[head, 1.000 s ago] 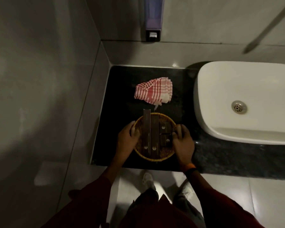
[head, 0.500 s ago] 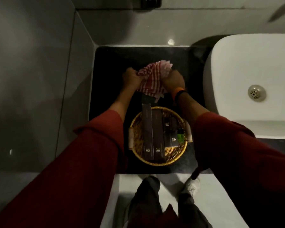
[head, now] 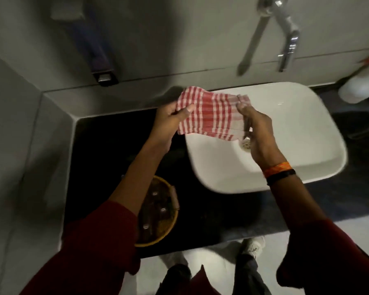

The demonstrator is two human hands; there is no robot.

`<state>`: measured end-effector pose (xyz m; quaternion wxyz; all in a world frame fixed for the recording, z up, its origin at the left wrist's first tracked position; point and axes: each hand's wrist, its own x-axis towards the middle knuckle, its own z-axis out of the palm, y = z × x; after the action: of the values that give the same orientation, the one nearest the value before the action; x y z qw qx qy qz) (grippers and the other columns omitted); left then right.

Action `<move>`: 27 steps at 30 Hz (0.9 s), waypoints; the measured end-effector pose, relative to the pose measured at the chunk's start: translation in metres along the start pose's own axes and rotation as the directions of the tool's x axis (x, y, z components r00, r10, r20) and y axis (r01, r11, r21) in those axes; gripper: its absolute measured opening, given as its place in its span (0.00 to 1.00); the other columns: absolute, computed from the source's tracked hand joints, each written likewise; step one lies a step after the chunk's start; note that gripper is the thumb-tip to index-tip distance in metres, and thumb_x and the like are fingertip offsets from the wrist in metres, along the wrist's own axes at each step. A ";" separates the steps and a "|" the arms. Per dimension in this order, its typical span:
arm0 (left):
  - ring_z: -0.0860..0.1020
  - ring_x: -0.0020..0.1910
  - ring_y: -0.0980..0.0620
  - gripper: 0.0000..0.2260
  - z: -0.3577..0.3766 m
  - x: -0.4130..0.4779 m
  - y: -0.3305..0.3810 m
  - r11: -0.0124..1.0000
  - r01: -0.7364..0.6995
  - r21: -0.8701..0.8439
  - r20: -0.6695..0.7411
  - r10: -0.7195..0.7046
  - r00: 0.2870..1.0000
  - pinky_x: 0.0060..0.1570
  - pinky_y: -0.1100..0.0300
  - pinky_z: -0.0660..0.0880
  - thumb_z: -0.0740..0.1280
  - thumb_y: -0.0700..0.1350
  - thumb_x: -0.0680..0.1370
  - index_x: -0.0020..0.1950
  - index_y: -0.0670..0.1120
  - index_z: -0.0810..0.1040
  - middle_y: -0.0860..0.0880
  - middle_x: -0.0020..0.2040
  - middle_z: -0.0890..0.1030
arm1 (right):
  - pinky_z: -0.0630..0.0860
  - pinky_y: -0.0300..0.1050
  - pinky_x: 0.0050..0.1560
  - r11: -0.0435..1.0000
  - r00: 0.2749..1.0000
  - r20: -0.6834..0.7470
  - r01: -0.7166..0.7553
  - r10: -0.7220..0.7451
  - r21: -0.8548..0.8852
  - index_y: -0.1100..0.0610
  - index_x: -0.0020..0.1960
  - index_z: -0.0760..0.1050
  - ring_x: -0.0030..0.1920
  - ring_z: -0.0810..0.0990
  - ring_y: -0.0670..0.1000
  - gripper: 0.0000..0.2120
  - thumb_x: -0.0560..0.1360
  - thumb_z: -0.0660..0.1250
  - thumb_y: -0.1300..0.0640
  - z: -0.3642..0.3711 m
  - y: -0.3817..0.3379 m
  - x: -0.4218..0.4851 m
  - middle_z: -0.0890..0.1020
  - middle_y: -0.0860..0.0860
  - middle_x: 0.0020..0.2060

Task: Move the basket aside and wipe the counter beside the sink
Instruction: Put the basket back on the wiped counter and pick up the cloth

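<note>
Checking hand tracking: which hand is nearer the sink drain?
Right. The right hand sits directly over the drain, gripping the cloth; the left hand holds its other end, over the counter.

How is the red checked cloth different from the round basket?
The cloth is red and white checked and soft; the basket is yellow, woven and round. The cloth is held up between the left hand and right hand; the basket sits on the dark counter, untouched, with dark boxes inside.

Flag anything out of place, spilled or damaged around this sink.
Nothing stands out. Both hands, left and right, hold the checked cloth stretched over the sink edge; the basket sits upright on the dark counter. No spill shows, though the picture is blurred.
</note>
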<state>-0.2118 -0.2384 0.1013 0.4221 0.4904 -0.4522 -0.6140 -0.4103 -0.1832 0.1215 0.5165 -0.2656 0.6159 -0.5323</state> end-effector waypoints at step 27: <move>0.75 0.59 0.39 0.18 0.555 0.129 -0.182 0.657 0.140 0.741 -0.161 -0.029 0.987 0.61 0.46 0.75 0.72 0.36 0.73 0.60 0.35 0.73 0.37 0.59 0.77 | 0.73 0.43 0.56 0.798 0.971 -0.225 -0.196 0.078 -0.570 0.67 0.66 0.73 0.63 0.80 0.61 0.27 0.72 0.75 0.56 -0.513 -0.009 0.252 0.81 0.63 0.62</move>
<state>-0.7920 -0.2410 -0.0423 0.1832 0.6812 -0.6117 -0.3581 -0.9654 -0.2111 -0.0110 0.3847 -0.3150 0.8144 -0.2993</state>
